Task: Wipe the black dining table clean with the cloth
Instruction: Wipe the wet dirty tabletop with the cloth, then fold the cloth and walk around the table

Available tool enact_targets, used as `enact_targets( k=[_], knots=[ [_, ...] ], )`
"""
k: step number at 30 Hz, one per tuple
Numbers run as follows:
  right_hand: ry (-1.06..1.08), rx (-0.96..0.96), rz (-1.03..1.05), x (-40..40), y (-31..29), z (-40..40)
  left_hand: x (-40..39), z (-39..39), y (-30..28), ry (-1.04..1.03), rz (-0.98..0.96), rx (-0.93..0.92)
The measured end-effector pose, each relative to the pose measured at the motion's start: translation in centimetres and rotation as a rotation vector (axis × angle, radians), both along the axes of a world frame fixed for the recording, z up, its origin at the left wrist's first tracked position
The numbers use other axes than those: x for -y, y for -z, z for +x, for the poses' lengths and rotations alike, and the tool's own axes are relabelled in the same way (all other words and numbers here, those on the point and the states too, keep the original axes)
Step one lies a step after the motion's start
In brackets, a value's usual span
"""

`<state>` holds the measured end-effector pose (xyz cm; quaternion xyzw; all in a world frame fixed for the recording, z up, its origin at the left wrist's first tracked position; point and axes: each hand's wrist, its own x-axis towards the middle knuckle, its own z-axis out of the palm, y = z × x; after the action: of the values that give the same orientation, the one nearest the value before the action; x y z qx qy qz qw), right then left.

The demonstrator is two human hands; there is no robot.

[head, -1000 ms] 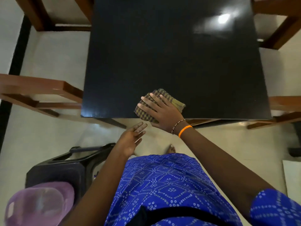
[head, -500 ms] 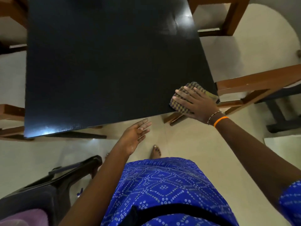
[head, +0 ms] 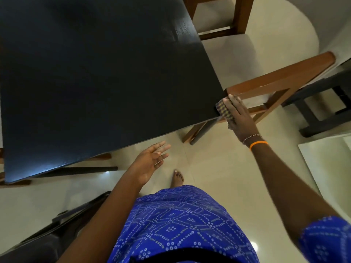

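Observation:
The black dining table [head: 106,80] fills the upper left of the head view, its near edge running diagonally. A folded checked cloth [head: 223,110] sits at the table's near right corner, partly over the edge. My right hand [head: 239,118] lies flat on the cloth, pressing it against the corner and covering most of it. My left hand [head: 150,162] hangs in the air below the table's near edge, palm up, fingers spread, holding nothing.
A brown wooden chair [head: 275,86] stands right beside the corner, almost touching the cloth. Another wooden chair [head: 228,18] is at the far right side. A dark stool [head: 322,103] is at the right, a black plastic chair [head: 62,221] at lower left. My bare foot [head: 177,179] is on the tiled floor.
My right hand has slid the cloth rightward along the near edge to the table's right corner. The view has swung right with it. My left hand stays open below the edge.

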<state>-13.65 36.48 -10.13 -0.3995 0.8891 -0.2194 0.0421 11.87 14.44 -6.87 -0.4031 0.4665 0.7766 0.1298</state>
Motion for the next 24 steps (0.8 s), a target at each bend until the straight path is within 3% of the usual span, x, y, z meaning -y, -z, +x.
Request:
enact_targets(
  k=[2,5,8,17,24],
  knots=[
    [0.369,0.257,-0.290,0.4,0.5,2.6,-0.3,0.2,0.1,-0.012,0.006,0.008],
    [0.928,0.440,-0.673,1.6,0.9,5.7,-0.4,0.6,0.3,-0.025,0.018,0.014],
    [1.210,0.506,-0.848,2.9,0.3,6.9,0.0,1.2,0.5,-0.032,0.030,0.020],
    [1.086,0.552,-0.867,12.2,-1.9,11.2,3.1,4.4,1.0,-0.387,0.040,0.049],
    [1.007,0.609,-0.846,22.5,-2.1,23.2,9.3,13.1,0.7,-0.585,-0.011,0.074]
  ],
)
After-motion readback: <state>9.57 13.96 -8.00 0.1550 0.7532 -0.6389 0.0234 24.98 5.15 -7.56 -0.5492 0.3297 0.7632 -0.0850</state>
